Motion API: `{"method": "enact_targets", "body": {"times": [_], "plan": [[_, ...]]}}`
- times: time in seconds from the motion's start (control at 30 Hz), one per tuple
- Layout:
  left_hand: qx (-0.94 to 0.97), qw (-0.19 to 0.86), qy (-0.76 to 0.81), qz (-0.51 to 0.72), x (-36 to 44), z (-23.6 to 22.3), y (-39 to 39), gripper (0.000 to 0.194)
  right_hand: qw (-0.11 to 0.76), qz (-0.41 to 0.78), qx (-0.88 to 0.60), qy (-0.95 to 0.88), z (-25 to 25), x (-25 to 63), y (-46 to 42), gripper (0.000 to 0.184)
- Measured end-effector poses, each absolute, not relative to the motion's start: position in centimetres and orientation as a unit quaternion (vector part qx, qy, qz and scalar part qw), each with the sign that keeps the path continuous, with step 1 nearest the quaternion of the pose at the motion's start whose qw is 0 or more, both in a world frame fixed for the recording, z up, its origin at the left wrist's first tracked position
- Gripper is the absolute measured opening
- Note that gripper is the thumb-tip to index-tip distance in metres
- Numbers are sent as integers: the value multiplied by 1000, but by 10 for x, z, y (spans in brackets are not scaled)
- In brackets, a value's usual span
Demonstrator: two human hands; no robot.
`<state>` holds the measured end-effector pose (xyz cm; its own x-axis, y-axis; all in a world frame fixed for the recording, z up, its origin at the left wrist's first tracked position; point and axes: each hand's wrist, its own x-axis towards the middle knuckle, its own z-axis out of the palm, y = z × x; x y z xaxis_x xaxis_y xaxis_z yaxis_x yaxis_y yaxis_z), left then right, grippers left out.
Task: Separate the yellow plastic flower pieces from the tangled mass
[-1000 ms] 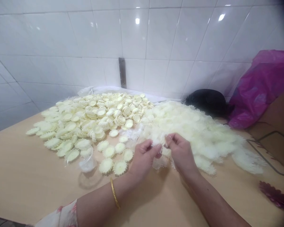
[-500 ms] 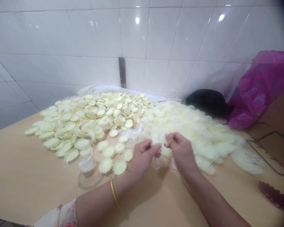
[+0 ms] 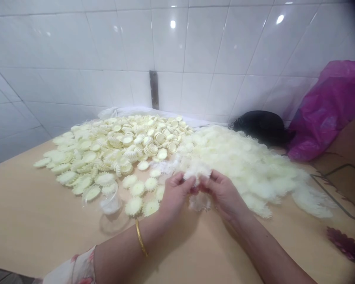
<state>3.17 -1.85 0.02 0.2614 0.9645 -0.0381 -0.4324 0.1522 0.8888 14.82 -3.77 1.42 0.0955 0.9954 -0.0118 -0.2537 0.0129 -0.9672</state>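
Note:
Between both hands I hold a white fabric flower petal piece [image 3: 197, 170] with a frilled edge. My left hand [image 3: 176, 193] pinches its left side, thumb on top. My right hand [image 3: 225, 194] pinches the right side of the same piece, with fingers curled under. Another white petal piece [image 3: 200, 202] lies on the table just below my hands. Left of my left hand are several pale yellow scalloped discs [image 3: 137, 188]. Behind and to the right spreads a heap of thin white-yellow petal layers [image 3: 239, 157].
A large pile of pale yellow discs [image 3: 106, 152] covers the table's back left. A small clear cup [image 3: 110, 203] with white contents stands before it. At right are a black object [image 3: 260, 126], a purple plastic bag [image 3: 319, 114] and a dark red flower piece [image 3: 346, 243]. Behind is a tiled wall [image 3: 204, 43].
My hands have come a little closer together. The white petal piece now shows spread flat between them, while its shape was mostly covered by my fingers before.

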Motion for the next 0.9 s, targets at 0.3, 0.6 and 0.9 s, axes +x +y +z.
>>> {"method": "enact_targets", "body": {"times": [0.3, 0.6, 0.9], "plan": [[410, 698, 343, 477, 33, 1, -20, 22, 551, 298, -582, -518, 16, 145, -39, 25], [429, 697, 331, 471, 33, 0, -19, 24, 539, 321, -583, -516, 18, 149, -39, 25], [412, 674, 363, 494, 25, 2, -12, 15, 519, 211, -444, -700, 22, 162, -45, 13]]}}
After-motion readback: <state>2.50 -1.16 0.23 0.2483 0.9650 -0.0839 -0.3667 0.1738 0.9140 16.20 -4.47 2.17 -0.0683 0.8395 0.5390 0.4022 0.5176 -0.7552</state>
